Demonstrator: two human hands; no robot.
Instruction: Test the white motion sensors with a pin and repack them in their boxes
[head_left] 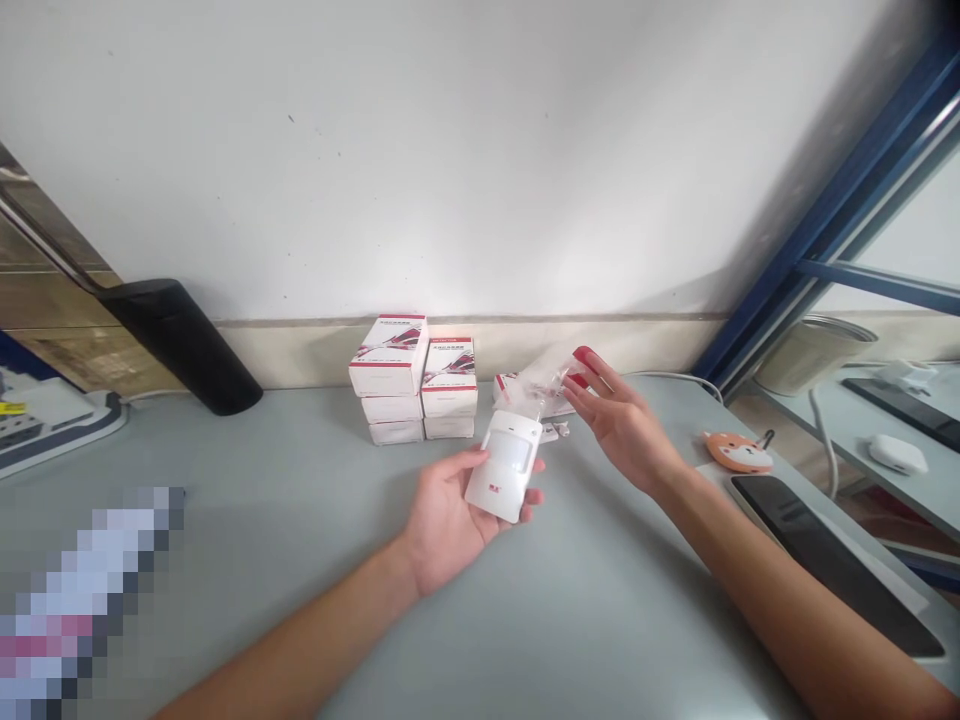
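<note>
My left hand (446, 520) lies palm up over the grey table (300, 520) and grips a small white plastic sensor unit (505, 465) with a red mark near its lower end. My right hand (619, 420) is raised just right of it, fingers pinching a clear plastic bag (546, 385) with a red patch at the fingertips. Behind both hands stand two stacks of white and red cartons (414, 378) against the wall base.
A black cylinder (180, 345) leans at the back left. A dark phone (825, 560) and an orange animal-shaped item (739, 452) lie on the right. A blue metal frame (825, 220) rises at the right, with a second table beyond it. A pixelated patch covers the lower left.
</note>
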